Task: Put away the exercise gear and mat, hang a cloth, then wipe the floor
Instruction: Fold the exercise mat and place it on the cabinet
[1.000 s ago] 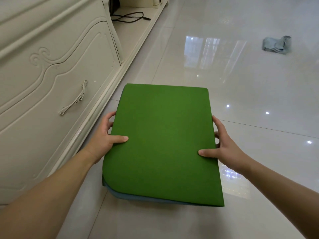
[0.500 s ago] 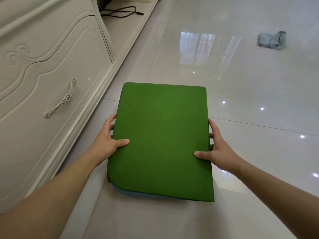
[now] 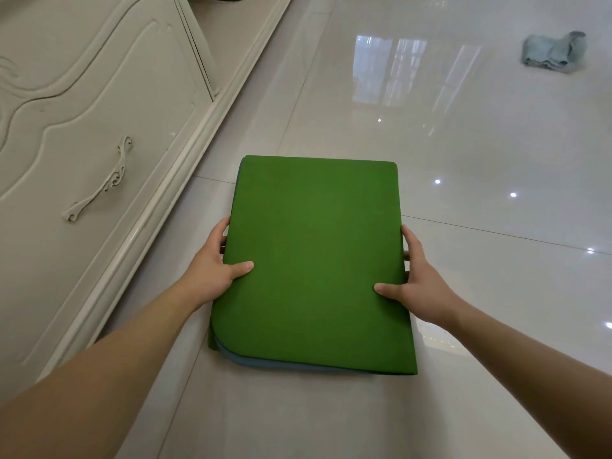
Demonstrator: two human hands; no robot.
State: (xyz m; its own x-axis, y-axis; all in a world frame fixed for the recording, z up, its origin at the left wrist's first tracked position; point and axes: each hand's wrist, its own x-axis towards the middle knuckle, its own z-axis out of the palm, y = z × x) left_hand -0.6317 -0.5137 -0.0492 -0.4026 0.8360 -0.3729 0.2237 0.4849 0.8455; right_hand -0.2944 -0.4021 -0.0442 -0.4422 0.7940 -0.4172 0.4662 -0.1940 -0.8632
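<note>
Hands grip folded, matte green mat over glossy tiles.

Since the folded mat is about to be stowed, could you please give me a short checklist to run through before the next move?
1. Both hands on the mat: ok; left hand and right hand grip opposite edges of the green mat.
2. Mat folded flat: ok, layers stacked, blue underside showing at the near corner.
3. Cabinet door open to receive it: not ok, the door with the handle looks shut.
4. A hand free for the handle: not ok.
5. Cloth clear of the path: ok, far off on the floor.
</note>
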